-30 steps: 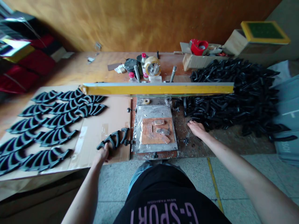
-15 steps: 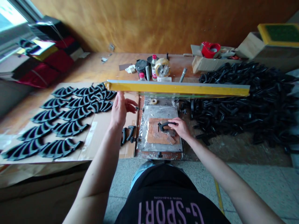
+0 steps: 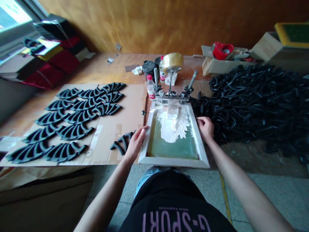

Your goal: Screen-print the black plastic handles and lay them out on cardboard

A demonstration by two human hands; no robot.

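Note:
A screen frame [image 3: 175,162] lies flat before me, hinged to metal clamps [image 3: 172,96] at its far side. White paste [image 3: 169,129] covers part of its green mesh, with a pale block standing in it near the far edge. At the frame's left edge, my left hand [image 3: 138,141] has its fingers closed on the rim. My right hand [image 3: 206,129] is curled beside the right rim; whether it grips anything is hidden. Several black curved parts [image 3: 122,141] lie on cardboard left of my left hand. What is under the screen cannot be seen.
Rows of black parts [image 3: 78,131] cover the cardboard at left. A large heap of black parts [image 3: 256,103] fills the right side. Bottles [image 3: 151,88], a tape roll [image 3: 172,62] and a black jar stand behind the clamps; a red tape dispenser [image 3: 222,51] sits in a box.
The raised screen has come down flat over the plate. My left hand has lowered to its left edge; my right hand has left the black part and moved right, beside the frame.

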